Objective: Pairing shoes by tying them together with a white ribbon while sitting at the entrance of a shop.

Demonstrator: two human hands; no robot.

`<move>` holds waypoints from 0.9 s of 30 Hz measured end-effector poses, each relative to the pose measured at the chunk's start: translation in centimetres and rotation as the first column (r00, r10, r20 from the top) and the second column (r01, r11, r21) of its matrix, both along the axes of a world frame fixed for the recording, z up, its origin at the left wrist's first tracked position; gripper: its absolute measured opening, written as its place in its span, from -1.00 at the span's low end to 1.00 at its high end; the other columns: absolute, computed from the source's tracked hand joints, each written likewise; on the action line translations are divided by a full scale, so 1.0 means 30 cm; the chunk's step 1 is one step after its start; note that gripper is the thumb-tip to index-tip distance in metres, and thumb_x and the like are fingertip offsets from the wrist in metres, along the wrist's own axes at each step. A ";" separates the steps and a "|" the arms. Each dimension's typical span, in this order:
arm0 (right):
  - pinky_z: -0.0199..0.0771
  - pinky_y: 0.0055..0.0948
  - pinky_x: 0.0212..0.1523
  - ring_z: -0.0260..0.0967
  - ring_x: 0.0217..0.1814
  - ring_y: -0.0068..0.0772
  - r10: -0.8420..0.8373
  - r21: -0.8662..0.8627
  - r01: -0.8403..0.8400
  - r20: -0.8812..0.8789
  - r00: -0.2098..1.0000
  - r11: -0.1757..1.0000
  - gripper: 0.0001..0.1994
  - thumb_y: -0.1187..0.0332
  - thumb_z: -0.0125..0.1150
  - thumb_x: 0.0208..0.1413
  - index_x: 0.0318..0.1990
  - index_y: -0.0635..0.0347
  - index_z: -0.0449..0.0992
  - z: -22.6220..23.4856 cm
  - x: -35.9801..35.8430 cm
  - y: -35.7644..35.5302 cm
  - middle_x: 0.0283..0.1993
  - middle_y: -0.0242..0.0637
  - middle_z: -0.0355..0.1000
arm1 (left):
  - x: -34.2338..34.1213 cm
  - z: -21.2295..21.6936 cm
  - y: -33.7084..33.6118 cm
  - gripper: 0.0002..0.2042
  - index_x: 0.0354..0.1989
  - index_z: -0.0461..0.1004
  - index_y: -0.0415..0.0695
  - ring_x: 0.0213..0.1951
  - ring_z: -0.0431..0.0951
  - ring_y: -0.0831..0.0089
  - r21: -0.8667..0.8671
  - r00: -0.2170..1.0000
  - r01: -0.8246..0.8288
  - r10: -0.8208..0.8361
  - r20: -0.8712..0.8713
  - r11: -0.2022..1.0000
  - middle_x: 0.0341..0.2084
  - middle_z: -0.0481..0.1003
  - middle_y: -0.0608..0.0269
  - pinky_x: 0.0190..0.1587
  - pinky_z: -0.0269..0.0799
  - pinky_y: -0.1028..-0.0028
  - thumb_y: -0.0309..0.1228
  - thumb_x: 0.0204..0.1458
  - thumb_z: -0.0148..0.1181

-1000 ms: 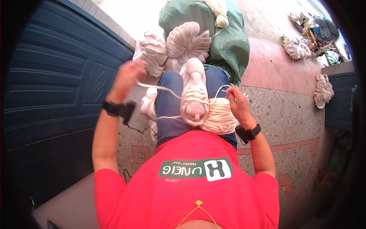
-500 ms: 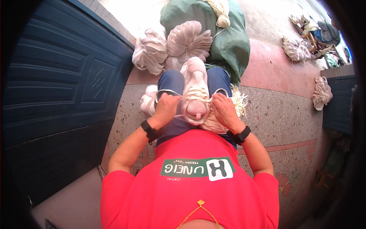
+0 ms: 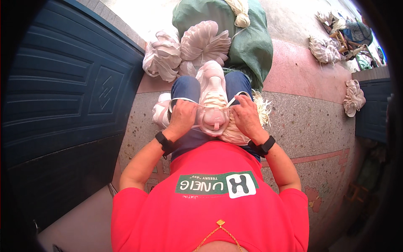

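Observation:
A pink and white sneaker [image 3: 213, 116] rests between my thighs, toe pointing away from me. Its cream lace [image 3: 216, 100] crosses the upper, and the two free ends run out to either side. On the left, my left hand [image 3: 183, 116] is closed on one lace end, knuckles up, with a loop of lace arching over its fingers. My right hand [image 3: 247, 115] pinches the other end between thumb and forefinger, just off the sneaker's right side. The lace stretches fairly straight from the sneaker to both hands.
Beyond my knees lie bundled pale pink shoe pieces [image 3: 205, 42] against a green sack [image 3: 252, 48]. A hank of cream laces [image 3: 263, 110] is by my right thigh. A dark blue door [image 3: 63, 80] stands at left; more bundles [image 3: 354, 98] lie far right.
My right hand's fingertips have risen slightly away from me, drawing their lace end upward. My left hand stays nearly in place. The whole view has shifted a little.

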State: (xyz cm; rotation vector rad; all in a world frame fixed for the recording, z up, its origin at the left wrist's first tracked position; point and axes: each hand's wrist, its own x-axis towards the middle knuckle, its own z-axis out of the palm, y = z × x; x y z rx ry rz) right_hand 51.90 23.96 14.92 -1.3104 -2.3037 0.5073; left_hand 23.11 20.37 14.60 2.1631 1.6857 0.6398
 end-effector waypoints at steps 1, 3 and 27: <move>0.26 -0.06 0.32 0.27 0.40 0.01 0.006 0.002 -0.006 0.016 1.000 1.000 -0.88 0.39 0.26 0.17 -0.24 0.22 0.64 -0.012 -0.005 -0.007 0.24 -0.07 0.45 | 0.004 -0.005 0.001 -0.87 -0.28 0.61 -0.17 -0.14 0.50 0.06 0.014 1.000 -0.006 0.006 0.010 1.000 -0.33 0.59 0.10 -0.06 0.42 0.10 -0.43 0.19 0.16; 0.26 -0.08 0.32 0.29 0.37 -0.01 0.001 0.009 -0.001 0.016 1.000 1.000 -0.88 0.39 0.26 0.14 -0.25 0.21 0.65 -0.035 -0.024 -0.010 0.22 -0.10 0.46 | 0.009 -0.010 0.000 -0.88 -0.29 0.60 -0.18 -0.14 0.49 0.05 0.027 0.999 -0.027 0.026 0.027 0.999 -0.33 0.58 0.09 -0.06 0.41 0.10 -0.44 0.19 0.17; 0.23 -0.18 -0.09 0.35 -0.17 -0.23 -0.021 0.171 -0.014 0.202 0.979 0.985 -0.83 0.20 0.35 0.06 -0.44 0.05 0.59 -0.011 -0.072 -0.030 -0.37 -0.32 0.42 | 0.083 0.048 -0.013 -0.91 -0.39 0.63 -0.07 -0.23 0.50 0.21 0.176 0.991 -0.120 0.128 -0.037 0.977 -0.46 0.56 0.29 -0.14 0.34 0.21 -0.36 0.08 0.26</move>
